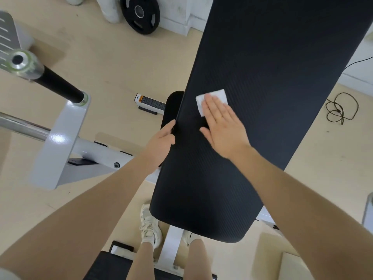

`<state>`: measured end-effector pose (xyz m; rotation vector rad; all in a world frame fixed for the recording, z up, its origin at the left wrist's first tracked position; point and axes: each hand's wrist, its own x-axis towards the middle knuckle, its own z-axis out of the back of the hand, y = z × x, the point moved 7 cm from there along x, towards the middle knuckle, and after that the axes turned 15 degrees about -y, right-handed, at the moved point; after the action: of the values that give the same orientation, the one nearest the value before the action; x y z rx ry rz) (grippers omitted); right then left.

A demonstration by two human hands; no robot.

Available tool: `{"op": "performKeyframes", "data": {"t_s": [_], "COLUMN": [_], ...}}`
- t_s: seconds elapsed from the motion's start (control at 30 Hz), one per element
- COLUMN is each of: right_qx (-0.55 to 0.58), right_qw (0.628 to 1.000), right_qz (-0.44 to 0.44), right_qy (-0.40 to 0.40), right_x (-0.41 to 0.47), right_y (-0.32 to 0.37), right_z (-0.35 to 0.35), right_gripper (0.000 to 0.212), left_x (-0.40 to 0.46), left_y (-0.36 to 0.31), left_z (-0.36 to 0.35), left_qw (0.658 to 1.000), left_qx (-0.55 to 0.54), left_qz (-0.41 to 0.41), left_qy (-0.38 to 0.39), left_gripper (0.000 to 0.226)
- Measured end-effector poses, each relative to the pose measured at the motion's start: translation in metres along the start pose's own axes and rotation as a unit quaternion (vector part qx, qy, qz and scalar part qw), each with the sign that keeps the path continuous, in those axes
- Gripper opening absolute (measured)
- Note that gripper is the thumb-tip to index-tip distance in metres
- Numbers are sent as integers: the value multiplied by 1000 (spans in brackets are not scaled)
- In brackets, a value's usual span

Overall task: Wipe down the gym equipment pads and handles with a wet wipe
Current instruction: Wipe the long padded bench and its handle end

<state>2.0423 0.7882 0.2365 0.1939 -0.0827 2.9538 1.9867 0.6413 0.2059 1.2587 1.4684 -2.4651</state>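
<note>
My right hand presses the thin, limp wet wipe flat beneath straight fingers; my left hand grips the firm bench pad edge alongside.

Right hand flat, fingers straight, pressing white wet wipe onto long black bench pad. Left hand gripping pad's left edge. Black weight plate leaning far back on floor. Black cord coiled at right.

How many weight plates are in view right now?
1: a black weight plate stands on the floor at top left, leaning by the white wall base. Others may be hidden outside the view.
</note>
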Motion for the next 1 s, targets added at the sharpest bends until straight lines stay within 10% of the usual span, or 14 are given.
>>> {"op": "performKeyframes", "data": {"t_s": [0.63, 1.0], "right_qx": [-11, 9], "right_qw": [992, 988], "right_qz": [105, -154], "right_qy": [68, 6], "right_x": [-70, -28], "right_y": [123, 39], "right_z": [-52, -13], "right_gripper": [65, 67], "left_x": [-12, 5], "left_y": [54, 61], "left_z": [32, 16], "left_qw": [985, 993], "left_qx": [-22, 13], "left_qz": [163, 69], "left_qy": [59, 93], "left_gripper": [36, 49]}}
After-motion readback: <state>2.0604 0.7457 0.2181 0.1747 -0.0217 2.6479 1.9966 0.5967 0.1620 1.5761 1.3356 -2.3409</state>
